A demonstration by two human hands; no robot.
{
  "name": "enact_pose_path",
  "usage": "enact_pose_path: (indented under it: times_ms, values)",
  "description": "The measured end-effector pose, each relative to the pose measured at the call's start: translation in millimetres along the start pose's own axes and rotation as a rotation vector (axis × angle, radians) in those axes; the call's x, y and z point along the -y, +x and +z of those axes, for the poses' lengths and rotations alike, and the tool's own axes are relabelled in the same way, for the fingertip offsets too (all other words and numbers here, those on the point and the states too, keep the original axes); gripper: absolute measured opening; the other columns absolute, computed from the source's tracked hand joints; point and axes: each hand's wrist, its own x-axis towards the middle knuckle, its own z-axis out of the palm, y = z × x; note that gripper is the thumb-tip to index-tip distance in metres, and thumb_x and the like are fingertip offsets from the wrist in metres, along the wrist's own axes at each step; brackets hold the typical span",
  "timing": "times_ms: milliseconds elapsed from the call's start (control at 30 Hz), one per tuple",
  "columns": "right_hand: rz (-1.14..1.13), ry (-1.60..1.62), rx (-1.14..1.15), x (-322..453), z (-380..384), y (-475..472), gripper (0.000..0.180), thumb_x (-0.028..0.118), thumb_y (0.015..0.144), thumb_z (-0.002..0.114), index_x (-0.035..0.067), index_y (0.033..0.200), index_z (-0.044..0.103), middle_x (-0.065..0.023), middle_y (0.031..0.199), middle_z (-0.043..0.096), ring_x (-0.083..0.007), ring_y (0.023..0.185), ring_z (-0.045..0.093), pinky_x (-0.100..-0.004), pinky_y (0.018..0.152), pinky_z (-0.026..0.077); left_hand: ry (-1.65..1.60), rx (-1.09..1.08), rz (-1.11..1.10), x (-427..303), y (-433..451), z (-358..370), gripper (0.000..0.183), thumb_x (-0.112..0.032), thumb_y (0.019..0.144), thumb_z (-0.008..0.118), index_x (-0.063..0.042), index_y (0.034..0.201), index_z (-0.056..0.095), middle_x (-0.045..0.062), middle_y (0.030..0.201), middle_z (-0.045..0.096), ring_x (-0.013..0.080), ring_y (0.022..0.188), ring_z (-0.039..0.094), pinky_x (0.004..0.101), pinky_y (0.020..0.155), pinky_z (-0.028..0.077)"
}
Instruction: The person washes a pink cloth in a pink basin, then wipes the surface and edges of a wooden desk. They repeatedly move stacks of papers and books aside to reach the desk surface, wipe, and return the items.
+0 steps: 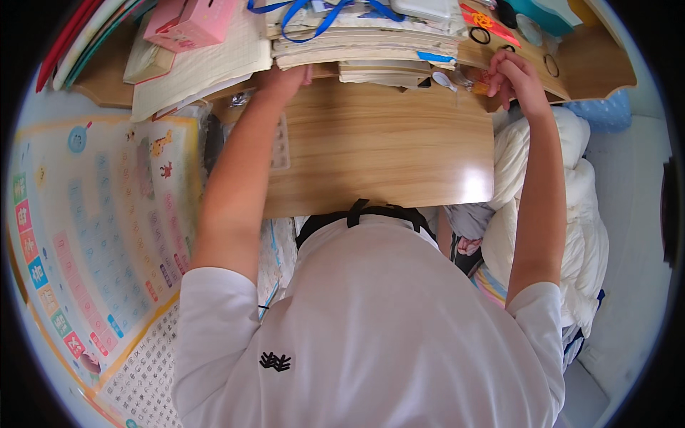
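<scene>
My left hand [283,83] reaches in under the front edge of the shelf, below a stack of papers and books [369,45]; its fingers are mostly hidden, so what it touches cannot be told. My right hand [511,80] is at the shelf's right part, fingers bent and spread, beside a clear container with orange contents [479,83]. No object shows within its fingers. A white plastic spoon [443,80] lies to the left of that container. Between my arms is the wooden desk top [385,144], with a clear plastic tray [280,142] partly behind my left forearm.
A pink box [187,24] and open notebooks [235,53] lie on the shelf at the left. Black hair ties [479,35] and a red packet [495,27] lie at the right. White bedding [567,214] is heaped right of the desk; a printed chart [107,230] hangs at left.
</scene>
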Motion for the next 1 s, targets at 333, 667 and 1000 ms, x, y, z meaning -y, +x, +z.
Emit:
enact_pose_path:
  times_ms: [333, 667, 1000]
  values:
    - [-0.025, 0.014, -0.017, -6.3, 0.1, 5.6, 0.023, 0.021, 0.101, 0.046, 0.004, 0.092, 0.059, -0.0106, 0.069, 0.070, -0.0124, 0.036, 0.048, -0.0242, 0.035, 0.035, 0.725, -0.712, 0.332, 158.3, -20.9, -108.5, 0.031, -0.036, 0.094, 0.060, -0.010, 0.103, 0.073, 0.014, 0.098, 0.075, 0.0364, 0.096, 0.070, 0.0502, 0.088, 0.054]
    - [-0.005, -0.006, -0.031, -1.5, 1.6, 1.2, 0.023, 0.022, 0.100, 0.047, 0.005, 0.091, 0.060, -0.0093, 0.068, 0.070, -0.0113, 0.036, 0.048, -0.0234, 0.038, 0.036, 0.322, -0.176, -0.219, 39.5, -3.1, -9.0, 0.037, -0.032, 0.088, 0.067, -0.011, 0.118, 0.071, 0.019, 0.115, 0.073, 0.0405, 0.111, 0.066, 0.0515, 0.097, 0.051]
    - [0.016, -0.012, -0.020, 2.2, 1.6, 2.8, 0.024, 0.021, 0.099, 0.047, 0.003, 0.092, 0.061, -0.0104, 0.069, 0.070, -0.0129, 0.037, 0.049, -0.0252, 0.036, 0.037, -0.137, -0.057, -0.036, -15.8, 14.2, 39.6, 0.032, -0.031, 0.088, 0.065, -0.007, 0.066, 0.067, 0.011, 0.070, 0.069, 0.0292, 0.069, 0.067, 0.0446, 0.070, 0.054]
